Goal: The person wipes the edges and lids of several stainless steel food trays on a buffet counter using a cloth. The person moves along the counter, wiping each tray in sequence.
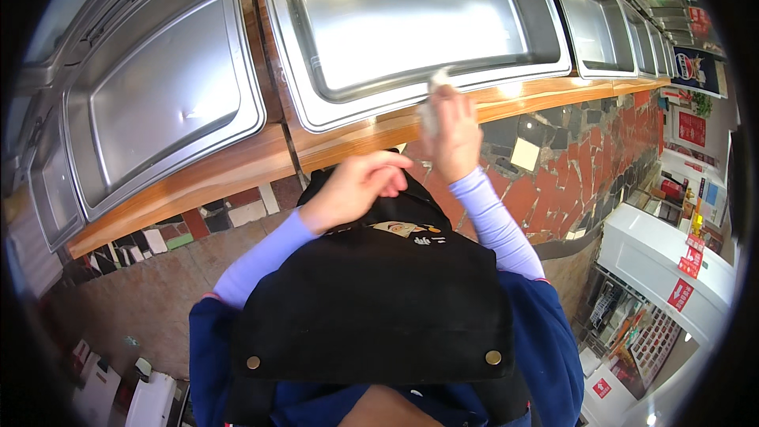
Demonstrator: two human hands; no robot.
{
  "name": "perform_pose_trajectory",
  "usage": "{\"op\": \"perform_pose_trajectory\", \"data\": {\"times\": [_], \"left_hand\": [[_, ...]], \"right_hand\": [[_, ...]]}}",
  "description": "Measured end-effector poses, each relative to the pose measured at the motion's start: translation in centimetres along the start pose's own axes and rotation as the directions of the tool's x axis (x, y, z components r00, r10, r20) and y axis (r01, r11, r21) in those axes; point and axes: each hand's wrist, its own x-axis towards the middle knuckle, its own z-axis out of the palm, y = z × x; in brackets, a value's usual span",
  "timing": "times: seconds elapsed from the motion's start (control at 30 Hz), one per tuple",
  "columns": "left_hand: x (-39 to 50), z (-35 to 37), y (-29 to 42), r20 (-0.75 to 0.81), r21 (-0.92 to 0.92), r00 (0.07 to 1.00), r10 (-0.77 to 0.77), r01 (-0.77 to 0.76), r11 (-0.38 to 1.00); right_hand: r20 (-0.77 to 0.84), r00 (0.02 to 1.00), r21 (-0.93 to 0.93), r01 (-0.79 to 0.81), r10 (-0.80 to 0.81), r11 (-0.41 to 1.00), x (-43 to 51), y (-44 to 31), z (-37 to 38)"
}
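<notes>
My right hand (459,136) is closed around a crumpled whitish cloth (431,118) at the front wooden edge (362,142) of the counter. The cloth's upper end reaches the near rim of a large rectangular stainless-steel pan (415,24); motion blurs it slightly. My left hand (359,190) hovers in front of my black apron (379,308), with the index finger pointing right and the other fingers loosely curled. I see nothing in it. The pan's bright metal floor is bare and reflects light.
Another steel pan (166,89) is set into the counter at left, and several more (596,24) run off to the right. Broken-tile mosaic (569,160) covers the counter's front. A white cabinet (652,249) with red signs stands behind at right.
</notes>
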Motion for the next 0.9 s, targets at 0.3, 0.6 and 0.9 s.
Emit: {"op": "perform_pose_trajectory", "data": {"times": [0.3, 0.6, 0.9], "left_hand": [[-10.6, -5.5, -1.4, -0.431, -0.111, 0.898, -0.09, 0.047, 0.993], [-9.6, -4.9, -0.2, -0.35, -0.069, 0.934, -0.07, 0.048, 0.996], [-5.4, -3.6, 2.7, -0.342, -0.104, 0.937, -0.074, 0.04, 0.994]], "right_hand": [[0.076, 0.958, 0.119, 0.266, -0.276, 0.957, -0.5, -11.5, 3.6], [-0.101, 0.987, -0.088, 0.114, -0.123, 0.99, -1.2, -5.1, 3.0], [-0.152, 0.987, -0.291, -0.086, 0.043, 0.953, -0.8, 8.6, -0.5]]}}
